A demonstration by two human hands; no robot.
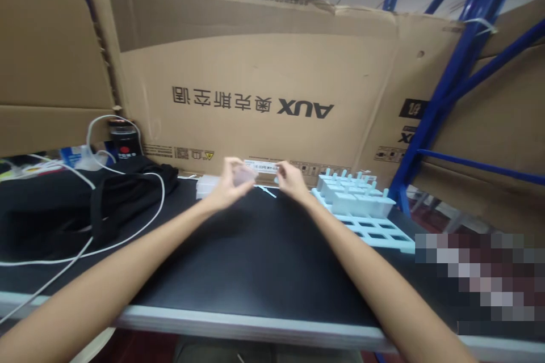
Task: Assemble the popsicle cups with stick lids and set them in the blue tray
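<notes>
Above the far part of the table, my left hand (232,184) is closed around a small translucent container (246,174), blurred by motion. My right hand (292,181) is a short way to its right, fingers pinched, with a small light blue piece (276,180) showing at the fingertips. Between the hands a thin light blue stick (267,191) lies on the table. Just left of my left hand stand clear plastic containers (206,186). Right of my right hand is a light blue popsicle mould set (361,202), its upright sticks poking out of blocks on a slotted rack (374,236).
The black table (255,261) has a pale front edge. On its left lie a black bag (46,210) and white cables (145,227); a dark jar (125,139) stands behind. A cardboard wall (255,57) closes the back, and a blue metal post (443,85) rises at the right.
</notes>
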